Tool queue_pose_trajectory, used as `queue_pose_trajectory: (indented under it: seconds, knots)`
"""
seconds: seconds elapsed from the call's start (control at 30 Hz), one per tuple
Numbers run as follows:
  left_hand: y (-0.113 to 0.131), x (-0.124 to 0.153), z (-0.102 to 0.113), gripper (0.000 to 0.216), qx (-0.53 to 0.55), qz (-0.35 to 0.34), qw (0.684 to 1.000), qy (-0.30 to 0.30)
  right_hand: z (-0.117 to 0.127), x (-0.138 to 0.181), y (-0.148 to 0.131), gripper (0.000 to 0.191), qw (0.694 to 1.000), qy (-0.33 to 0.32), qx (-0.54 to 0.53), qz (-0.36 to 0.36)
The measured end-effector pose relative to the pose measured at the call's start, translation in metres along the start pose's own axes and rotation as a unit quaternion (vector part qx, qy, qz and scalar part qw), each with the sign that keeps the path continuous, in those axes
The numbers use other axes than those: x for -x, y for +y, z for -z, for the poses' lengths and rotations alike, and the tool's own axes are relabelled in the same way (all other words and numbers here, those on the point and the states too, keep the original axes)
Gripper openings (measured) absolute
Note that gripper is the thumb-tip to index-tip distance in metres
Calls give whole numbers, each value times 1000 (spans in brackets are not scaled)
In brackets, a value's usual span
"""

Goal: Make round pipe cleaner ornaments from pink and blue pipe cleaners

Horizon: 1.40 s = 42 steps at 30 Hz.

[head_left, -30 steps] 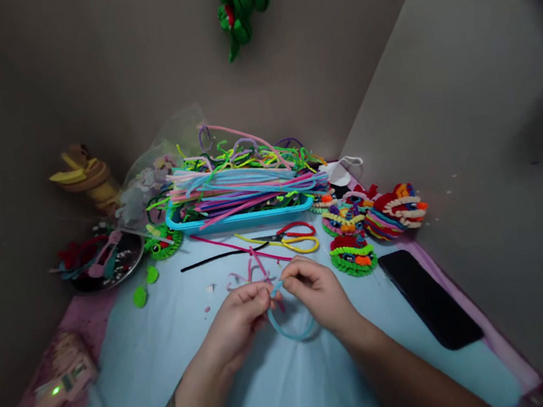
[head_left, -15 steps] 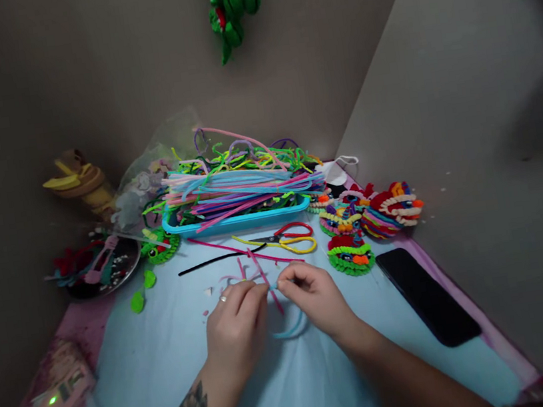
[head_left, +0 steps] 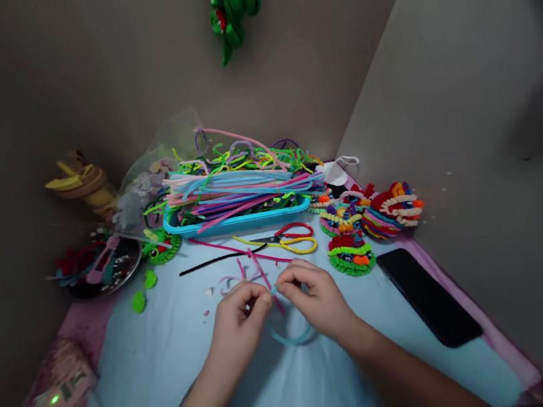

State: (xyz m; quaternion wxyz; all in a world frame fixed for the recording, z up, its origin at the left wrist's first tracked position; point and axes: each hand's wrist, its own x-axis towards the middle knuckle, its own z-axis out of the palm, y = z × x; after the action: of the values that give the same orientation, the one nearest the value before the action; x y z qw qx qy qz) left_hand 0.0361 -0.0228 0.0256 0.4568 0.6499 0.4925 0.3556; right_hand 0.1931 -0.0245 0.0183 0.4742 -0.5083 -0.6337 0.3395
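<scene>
Our left hand (head_left: 238,319) has its thumb and finger pinched on the blue fuzzy stick (head_left: 294,342), and our right hand (head_left: 319,299) pinches it too, just beside the left. The stick is bent into a loop. A short bit of blue shows in the small gap between the two pinches, going side to side from hand to hand. The rest curves down toward us, between our two wrists. Neither hand looks nearer, as the blue bit sits by both. We cannot tell if the ends cross or twist, because the fingers hide them.

A pink stick (head_left: 261,272) slants just past the left fingertips, and we cannot tell if it touches them. Farther off, past both hands, lie the scissors (head_left: 273,239) and a black stick (head_left: 223,259). Behind those is a blue tray (head_left: 238,223) with a big pile of sticks (head_left: 243,180). To the right of our right hand are a green toy (head_left: 351,266) and a phone (head_left: 429,299).
</scene>
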Motion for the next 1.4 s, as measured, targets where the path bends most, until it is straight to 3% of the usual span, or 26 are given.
queue_pose_trajectory:
  seconds: [0.1, 0.17, 0.33, 0.53, 0.63, 0.73, 0.93, 1.13, 1.4]
  knots:
    - [1, -2, 1, 28, 189, 159, 966, -78, 2, 0, 1, 14, 999, -1, 7, 48]
    - [0, -3, 2, 29, 220, 184, 955, -78, 2, 0, 1, 14, 999, 7, 10, 50]
    - [1, -4, 4, 25, 104, 92, 990, -25, 1, 1, 2, 14, 999, 3, 30, 42]
    - [-2, -4, 4, 26, -14, 68, 997, -26, -2, 6, 3, 16, 990, -23, 96, 103]
    - [-4, -7, 8, 27, -8, 88, 995, -51, -2, 7, 6, 17, 981, -35, 134, 137]
    - [-3, -9, 10, 28, 2, 99, 993, -70, -1, 5, 8, 16, 985, -44, 121, 115]
    - [-6, -7, 6, 20, 17, 70, 997, -34, -1, 1, 7, 12, 994, -59, 74, 50]
    - [-13, -8, 5, 20, 55, 88, 995, 3, -3, 1, 7, 12, 999, -5, 26, -21]
    - [-14, -9, 3, 22, 59, 102, 993, -18, -1, -1, 7, 9, 1000, -9, -16, 2]
